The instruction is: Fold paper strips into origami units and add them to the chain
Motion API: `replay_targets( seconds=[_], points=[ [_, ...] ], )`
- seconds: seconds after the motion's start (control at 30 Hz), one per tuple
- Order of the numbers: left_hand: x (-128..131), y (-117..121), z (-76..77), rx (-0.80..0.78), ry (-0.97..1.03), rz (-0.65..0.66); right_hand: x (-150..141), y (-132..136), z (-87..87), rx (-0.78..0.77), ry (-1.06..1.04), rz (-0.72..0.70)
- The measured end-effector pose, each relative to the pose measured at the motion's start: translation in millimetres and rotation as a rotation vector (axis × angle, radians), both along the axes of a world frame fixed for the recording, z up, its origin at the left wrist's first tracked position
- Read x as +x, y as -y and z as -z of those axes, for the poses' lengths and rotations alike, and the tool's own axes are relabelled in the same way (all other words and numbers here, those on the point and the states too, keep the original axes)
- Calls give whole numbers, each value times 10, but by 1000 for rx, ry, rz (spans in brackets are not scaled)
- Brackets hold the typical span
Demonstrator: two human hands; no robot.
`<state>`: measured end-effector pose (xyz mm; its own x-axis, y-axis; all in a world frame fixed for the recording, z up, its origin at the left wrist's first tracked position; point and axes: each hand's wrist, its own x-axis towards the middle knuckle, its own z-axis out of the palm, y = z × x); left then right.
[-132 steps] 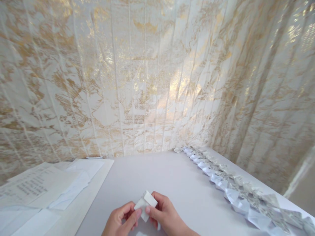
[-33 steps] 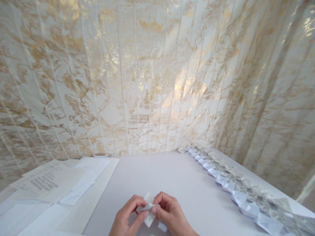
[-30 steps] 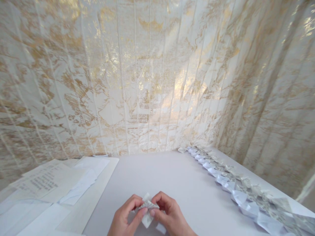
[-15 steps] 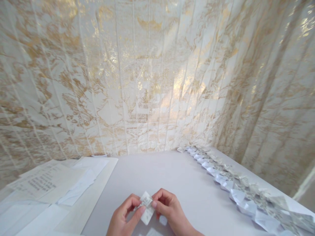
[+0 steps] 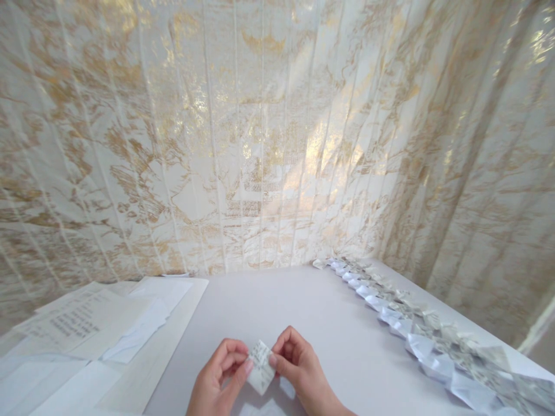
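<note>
A small folded piece of printed white paper (image 5: 261, 367) is held just above the white table (image 5: 303, 312) near its front edge. My left hand (image 5: 219, 378) pinches its left side with thumb and curled fingers. My right hand (image 5: 297, 364) pinches its right side the same way. Both hands are closed on the paper, and their wrists run out of the bottom of the view.
A long row of several folded paper pieces (image 5: 416, 335) runs along the table's right edge, from the back corner to the front. Loose printed sheets (image 5: 82, 323) lie stacked on the left. A cream and gold curtain (image 5: 269, 133) hangs behind and to the right.
The folded paper has been turned and worked between my fingers, from a white block to a flatter piece showing print. Both hands have risen slightly in view.
</note>
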<state>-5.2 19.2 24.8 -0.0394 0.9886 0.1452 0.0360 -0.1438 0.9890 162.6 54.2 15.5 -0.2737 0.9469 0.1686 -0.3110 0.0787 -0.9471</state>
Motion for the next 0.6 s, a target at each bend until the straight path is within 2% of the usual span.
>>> replay_targets(
  seconds=[0.13,0.27,0.43,0.6],
  points=[
    [-80,-67,98,-44,-79,64,12,-7,20,37,-15,5],
    [-97,-85,155,-23,-135,69,30,5,63,117,113,3],
    [-26,-29,91,34,-233,44,17,42,53,91,318,-37],
    [-10,-4,4,36,-321,104,25,59,-11,73,301,-20]
  ],
)
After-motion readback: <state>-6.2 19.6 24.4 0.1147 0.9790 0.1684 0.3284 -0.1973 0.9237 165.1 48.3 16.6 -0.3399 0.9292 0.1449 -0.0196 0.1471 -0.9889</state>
